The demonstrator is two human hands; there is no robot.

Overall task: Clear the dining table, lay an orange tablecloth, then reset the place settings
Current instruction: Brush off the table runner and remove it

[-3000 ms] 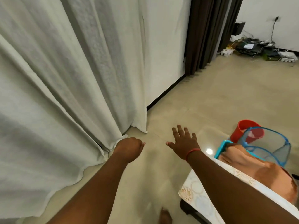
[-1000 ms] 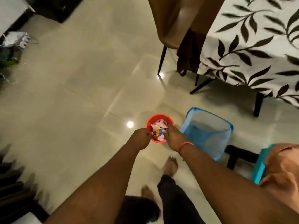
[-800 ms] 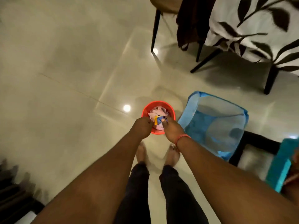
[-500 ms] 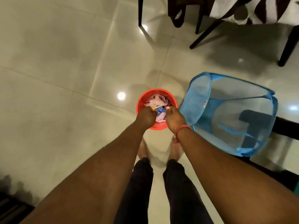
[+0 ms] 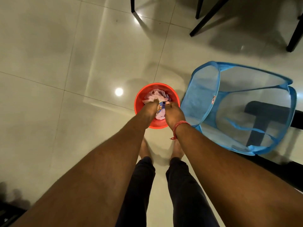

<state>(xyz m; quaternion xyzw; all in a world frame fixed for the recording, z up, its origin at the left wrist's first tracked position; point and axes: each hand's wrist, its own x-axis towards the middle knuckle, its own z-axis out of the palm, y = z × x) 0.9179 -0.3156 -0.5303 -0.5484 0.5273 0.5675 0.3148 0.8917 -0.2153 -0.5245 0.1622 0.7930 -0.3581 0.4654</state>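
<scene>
A small white tag (image 5: 213, 101) with red print sits on the blue mesh hamper (image 5: 242, 110), on the wall facing the red bucket (image 5: 139, 102). Its letters are too small to read. No other writing shows.

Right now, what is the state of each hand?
Left hand: reaches into the red bucket; fingers hidden, cannot be told.
Right hand: fingers curled among the wrappers; grip cannot be told.

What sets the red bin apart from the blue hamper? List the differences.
The red bin is small, round and solid-walled; the blue hamper is larger, angular and see-through mesh. The bin holds crumpled scraps, with the left hand and right hand reaching into it; the hamper looks empty and untouched. Both stand open-topped on the tiled floor.
</scene>
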